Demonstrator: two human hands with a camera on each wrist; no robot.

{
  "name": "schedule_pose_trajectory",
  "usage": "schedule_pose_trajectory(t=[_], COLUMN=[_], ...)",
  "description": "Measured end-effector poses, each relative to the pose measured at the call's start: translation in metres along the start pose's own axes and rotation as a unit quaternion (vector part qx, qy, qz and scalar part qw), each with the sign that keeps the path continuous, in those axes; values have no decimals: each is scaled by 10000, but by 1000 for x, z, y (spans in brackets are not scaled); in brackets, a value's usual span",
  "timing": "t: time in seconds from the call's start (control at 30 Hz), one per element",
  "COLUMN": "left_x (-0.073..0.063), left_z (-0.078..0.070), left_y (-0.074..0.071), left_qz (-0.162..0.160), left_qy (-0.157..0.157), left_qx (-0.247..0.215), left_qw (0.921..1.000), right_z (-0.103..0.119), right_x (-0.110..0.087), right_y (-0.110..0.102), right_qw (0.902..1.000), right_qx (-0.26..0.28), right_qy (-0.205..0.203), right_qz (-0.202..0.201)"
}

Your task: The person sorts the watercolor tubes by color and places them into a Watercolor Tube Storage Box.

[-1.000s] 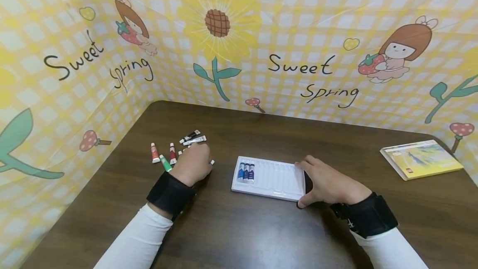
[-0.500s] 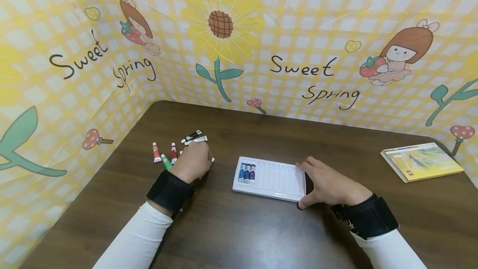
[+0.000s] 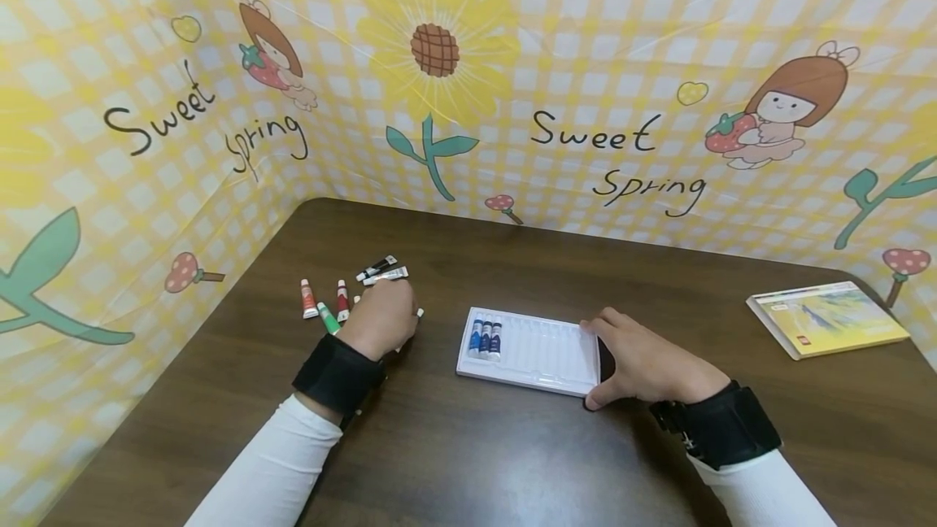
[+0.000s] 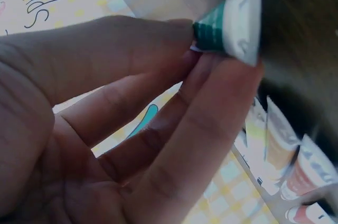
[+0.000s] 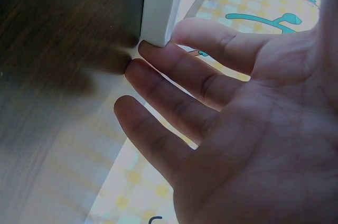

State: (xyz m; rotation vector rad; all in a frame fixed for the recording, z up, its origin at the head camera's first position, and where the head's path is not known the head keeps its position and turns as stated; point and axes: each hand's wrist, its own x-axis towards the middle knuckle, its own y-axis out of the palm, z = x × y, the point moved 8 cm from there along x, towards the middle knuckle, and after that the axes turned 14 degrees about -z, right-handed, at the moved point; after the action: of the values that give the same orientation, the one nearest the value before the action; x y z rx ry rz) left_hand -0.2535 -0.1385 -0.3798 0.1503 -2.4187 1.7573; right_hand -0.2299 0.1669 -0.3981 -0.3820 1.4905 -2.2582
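In the left wrist view my left hand (image 4: 142, 118) pinches a dark green paint tube (image 4: 214, 29) between thumb and fingertips. From the head view that left hand (image 3: 384, 315) stays low over the left of the table, hiding most of the tube. The right hand (image 3: 640, 360) grips the right end of a white plastic tray (image 3: 556, 352), thumb at the near corner and fingers at the far one. Three blue paint tubes (image 3: 485, 338) lie side by side in the tray's left slots. In the right wrist view the right hand's fingertips (image 5: 150, 49) meet the tray's corner (image 5: 161, 10).
Around the left hand lie more paint tubes: an orange-red tube (image 3: 308, 299), a dark red tube (image 3: 342, 301), a green tube (image 3: 328, 318), a black tube (image 3: 376, 267) and a white tube (image 3: 386, 276). A yellow box (image 3: 827, 317) sits at the back right.
The head view has shifted slightly. Both hands keep nearly the same place, the left at the tubes and the right on the tray.
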Motion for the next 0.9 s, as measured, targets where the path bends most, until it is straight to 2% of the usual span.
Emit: schedule_pose_trajectory(t=[0.23, 0.5, 0.9], left_x=[0, 0, 0], left_z=[-6, -5, -4], left_y=[-2, 1, 1], left_qz=[-252, -188, -363], left_qy=[211, 178, 60], left_qx=[464, 365, 337], left_qw=[9984, 9990, 9988], right_z=[0, 0, 0], right_x=[0, 0, 0], right_y=[-1, 0, 1], right_qw=[10000, 10000, 10000], right_qx=[17, 42, 52], right_qy=[-33, -18, -14], right_qz=[-17, -29, -32])
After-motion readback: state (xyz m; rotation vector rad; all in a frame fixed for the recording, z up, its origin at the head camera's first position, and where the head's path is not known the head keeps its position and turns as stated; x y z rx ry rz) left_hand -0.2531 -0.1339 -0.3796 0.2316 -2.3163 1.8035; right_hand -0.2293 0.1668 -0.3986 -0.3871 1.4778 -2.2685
